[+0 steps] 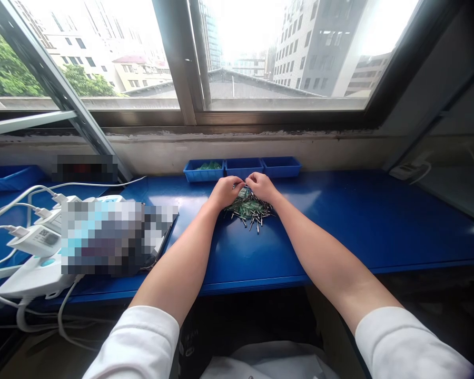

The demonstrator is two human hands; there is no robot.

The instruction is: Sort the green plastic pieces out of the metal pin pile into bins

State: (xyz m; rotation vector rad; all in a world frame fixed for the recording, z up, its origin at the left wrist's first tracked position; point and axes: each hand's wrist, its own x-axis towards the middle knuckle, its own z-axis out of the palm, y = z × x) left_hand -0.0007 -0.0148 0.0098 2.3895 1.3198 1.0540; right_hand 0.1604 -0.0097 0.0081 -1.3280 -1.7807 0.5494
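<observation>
My left hand (226, 192) and my right hand (262, 186) are almost fingertip to fingertip over a heap of thin metal pins (256, 217). Both hands are closed in a pinch; anything between the fingers is too small to make out. Green pieces (248, 209) lie mixed among the pins, some of which are scattered at the near edge of the heap. Just behind the hands stand three joined blue bins: the left bin (187, 171) holds similar green pieces, beside the middle bin (244, 167) and the right bin (281, 167).
The blue tabletop (347, 226) runs under a window. On the left lie a white power strip (27, 276) with plugged-in chargers (39, 239) and cables, and a blurred-out flat object (102, 237). Another blue tray (11, 179) sits at far left. A metal post (98, 134) rises there.
</observation>
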